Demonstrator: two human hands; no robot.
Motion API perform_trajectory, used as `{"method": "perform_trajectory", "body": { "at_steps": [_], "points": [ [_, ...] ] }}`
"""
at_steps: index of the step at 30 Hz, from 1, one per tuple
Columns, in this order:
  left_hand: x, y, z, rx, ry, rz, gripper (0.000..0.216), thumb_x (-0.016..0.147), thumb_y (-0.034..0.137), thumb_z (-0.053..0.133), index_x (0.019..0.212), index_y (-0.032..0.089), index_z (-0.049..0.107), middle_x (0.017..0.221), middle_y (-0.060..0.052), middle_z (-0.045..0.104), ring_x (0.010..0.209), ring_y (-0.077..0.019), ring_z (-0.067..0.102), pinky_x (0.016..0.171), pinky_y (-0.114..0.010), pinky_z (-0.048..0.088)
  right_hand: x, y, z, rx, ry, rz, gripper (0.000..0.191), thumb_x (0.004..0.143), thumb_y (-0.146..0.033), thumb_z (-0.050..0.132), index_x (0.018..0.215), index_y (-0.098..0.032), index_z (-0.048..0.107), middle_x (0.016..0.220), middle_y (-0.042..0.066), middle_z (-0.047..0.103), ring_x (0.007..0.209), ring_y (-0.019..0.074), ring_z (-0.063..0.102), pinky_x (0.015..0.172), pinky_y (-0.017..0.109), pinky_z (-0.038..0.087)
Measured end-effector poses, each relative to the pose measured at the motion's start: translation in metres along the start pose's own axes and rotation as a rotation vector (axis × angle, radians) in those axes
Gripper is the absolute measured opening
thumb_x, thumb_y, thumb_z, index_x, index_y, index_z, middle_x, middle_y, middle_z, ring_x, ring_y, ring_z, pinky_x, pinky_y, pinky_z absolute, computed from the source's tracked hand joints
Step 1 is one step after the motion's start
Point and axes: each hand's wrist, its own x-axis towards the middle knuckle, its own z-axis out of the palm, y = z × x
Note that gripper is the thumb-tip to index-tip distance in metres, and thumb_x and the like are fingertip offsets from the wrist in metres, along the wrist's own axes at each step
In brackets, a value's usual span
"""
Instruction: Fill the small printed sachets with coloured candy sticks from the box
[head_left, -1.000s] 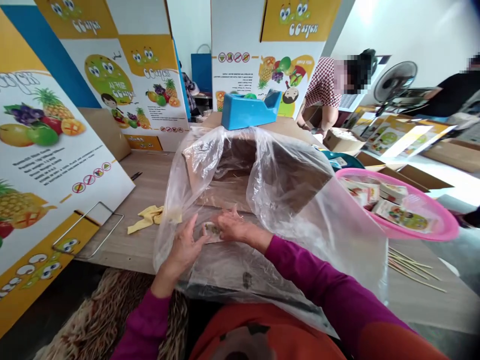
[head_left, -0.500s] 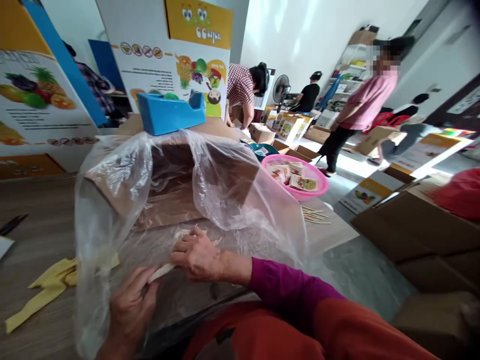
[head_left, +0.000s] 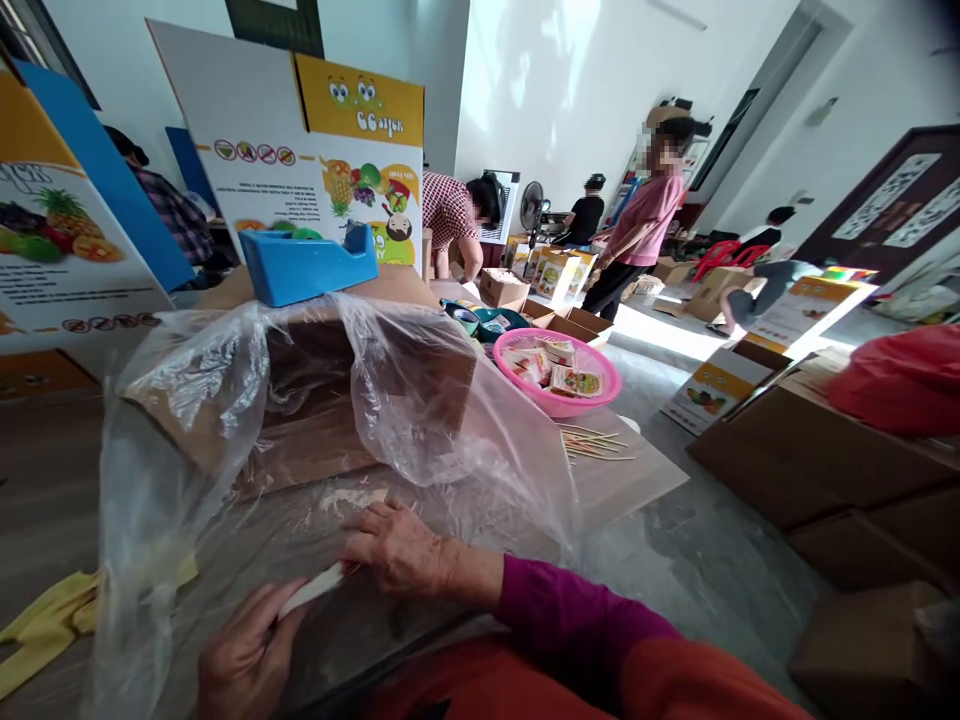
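Note:
A slim whitish strip (head_left: 313, 590) runs between my hands, low over the plastic-covered table. My left hand (head_left: 251, 645) pinches its near end between thumb and fingers. At the far end, the curled fingers of my right hand (head_left: 405, 550) close on it; the fingertips are partly hidden. Just beyond the right hand, pale crumbly bits (head_left: 349, 497) lie on clear plastic. That plastic bag (head_left: 517, 440) drapes out of a cardboard box (head_left: 435, 385) lying with its opening towards me. On top of the box sits a blue tape dispenser (head_left: 300, 270).
A pink basket (head_left: 611, 390) of small packets stands right of the box, with thin sticks (head_left: 596, 443) before it. Yellow cloth (head_left: 52, 615) lies at left. Printed cartons (head_left: 262, 110) rise behind; brown boxes (head_left: 810, 470) fill the right. Several people are in the background.
The view has shifted, so the box, basket and yellow cloth appear farther left. Both hands still hold the whitish strip. The person in pink appears farther left.

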Motion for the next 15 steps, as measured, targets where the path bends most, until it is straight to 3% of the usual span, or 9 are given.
{"method": "perform_trajectory", "body": {
  "at_steps": [4,7,9,11,12,13,15],
  "points": [
    [0.012,0.033,0.015,-0.095,-0.016,0.009,0.027,0.095,0.045,0.068,0.091,0.026,0.087,0.087,-0.002,0.086,0.076,-0.0211,0.083,0.071,-0.023,0.067,-0.028,-0.007,-0.03,0.071,0.002,0.041,0.028,0.097,-0.015,0.057,0.119,-0.023,0.072,0.119,0.005,0.079,0.106,0.0219,0.071,0.095,0.032,0.053],
    [0.023,0.057,0.034,-0.166,-0.053,0.003,0.033,0.098,0.051,0.066,0.092,0.026,0.087,0.086,-0.002,0.085,0.075,-0.0212,0.082,0.069,-0.023,0.067,-0.057,-0.008,-0.047,0.107,0.134,0.108,0.037,0.089,-0.008,0.052,0.113,-0.024,0.075,0.106,0.005,0.08,0.095,0.0226,0.073,0.086,0.032,0.055],
    [0.025,0.066,0.045,-0.201,-0.036,-0.014,0.036,0.098,0.056,0.067,0.102,0.026,0.088,0.087,-0.003,0.086,0.073,-0.0212,0.082,0.068,-0.024,0.067,-0.081,0.005,-0.058,0.159,0.305,0.143,0.04,0.083,-0.006,0.049,0.109,-0.023,0.076,0.099,0.005,0.079,0.087,0.0218,0.072,0.08,0.031,0.056],
    [0.023,0.066,0.048,-0.206,-0.018,-0.056,0.041,0.093,0.058,0.073,0.118,0.028,0.085,0.091,-0.002,0.086,0.069,-0.0202,0.081,0.067,-0.025,0.068,-0.107,0.037,-0.076,0.212,0.556,0.248,0.039,0.081,-0.009,0.049,0.105,-0.022,0.077,0.091,0.004,0.079,0.08,0.021,0.072,0.075,0.032,0.057],
    [0.019,0.063,0.046,-0.197,-0.019,-0.087,0.043,0.091,0.058,0.076,0.123,0.03,0.083,0.092,-0.002,0.087,0.067,-0.0199,0.08,0.067,-0.025,0.069,-0.122,0.059,-0.088,0.232,0.702,0.376,0.035,0.083,-0.013,0.049,0.104,-0.021,0.077,0.089,0.004,0.078,0.078,0.0214,0.072,0.072,0.032,0.058],
    [0.014,0.057,0.042,-0.18,-0.025,-0.119,0.042,0.09,0.057,0.077,0.123,0.033,0.083,0.093,-0.001,0.087,0.067,-0.0203,0.08,0.066,-0.027,0.07,-0.136,0.084,-0.103,0.231,0.84,0.52,0.027,0.084,-0.019,0.052,0.096,-0.021,0.076,0.081,0.004,0.076,0.073,0.0217,0.07,0.066,0.032,0.057],
    [0.0,0.044,0.03,-0.115,-0.032,-0.174,0.032,0.088,0.055,0.076,0.113,0.04,0.086,0.094,0.001,0.087,0.073,-0.0246,0.083,0.067,-0.031,0.072,-0.165,0.138,-0.136,0.209,0.955,0.765,0.02,0.083,-0.022,0.058,0.091,-0.016,0.076,0.076,0.004,0.075,0.07,0.0217,0.069,0.062,0.031,0.057]
  ]
}}
